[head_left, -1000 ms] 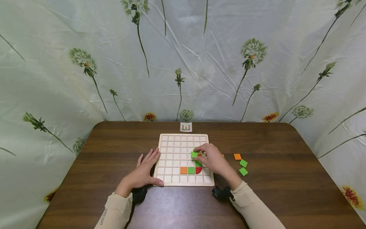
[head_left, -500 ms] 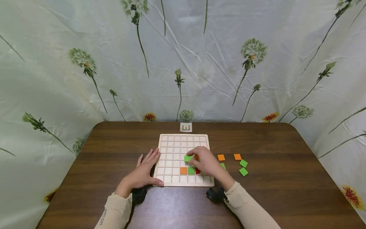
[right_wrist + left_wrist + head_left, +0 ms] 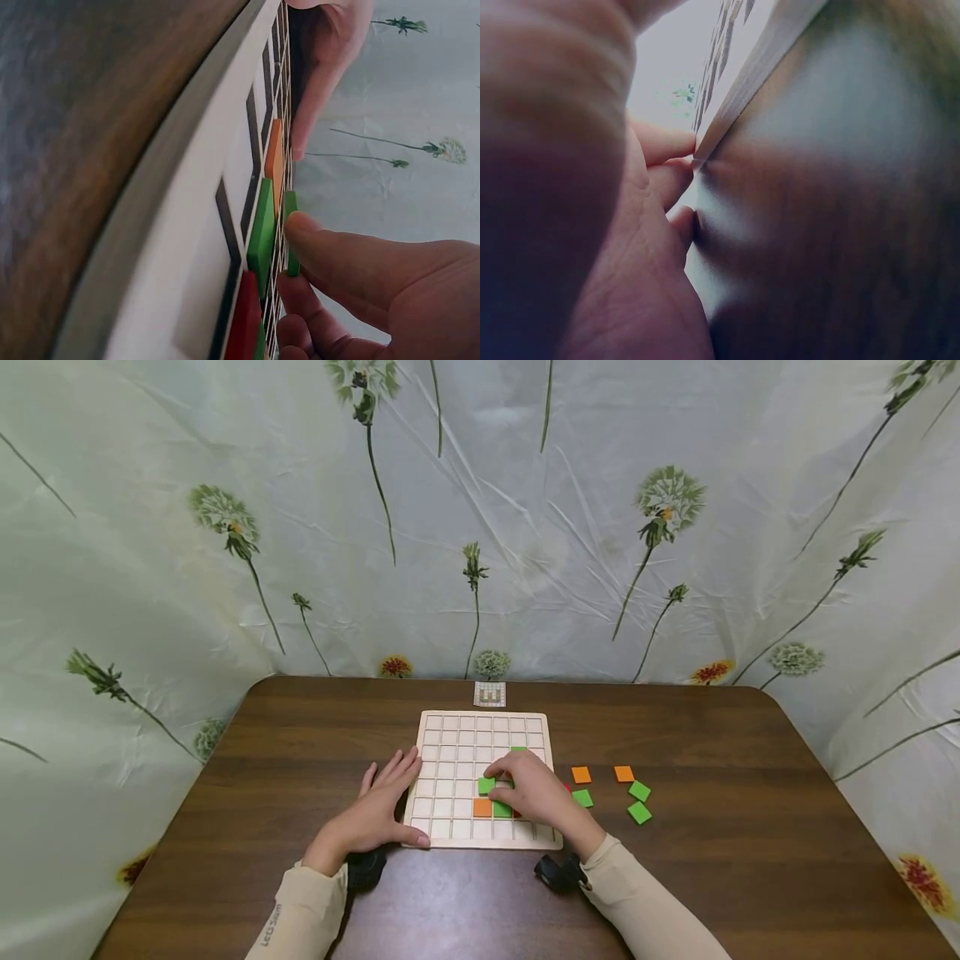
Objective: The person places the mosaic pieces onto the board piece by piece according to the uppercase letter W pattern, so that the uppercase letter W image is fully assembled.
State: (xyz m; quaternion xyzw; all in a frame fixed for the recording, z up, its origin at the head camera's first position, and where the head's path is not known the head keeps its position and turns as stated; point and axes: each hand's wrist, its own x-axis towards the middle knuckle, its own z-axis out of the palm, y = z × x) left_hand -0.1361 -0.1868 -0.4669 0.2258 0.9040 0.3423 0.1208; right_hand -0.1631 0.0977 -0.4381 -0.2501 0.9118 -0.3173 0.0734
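We see the left grip [image 3: 381,804] spread against the board [image 3: 447,741], the right grip [image 3: 534,789] pinching one green tile [image 3: 485,786] above it; three green squares [image 3: 640,812] and two orange squares [image 3: 581,775] lie on the table [image 3: 720,843].

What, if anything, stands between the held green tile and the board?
Nothing visible does: in the right-wrist view, the right hand pinches the green tile just above the board. The square beneath it is hidden.
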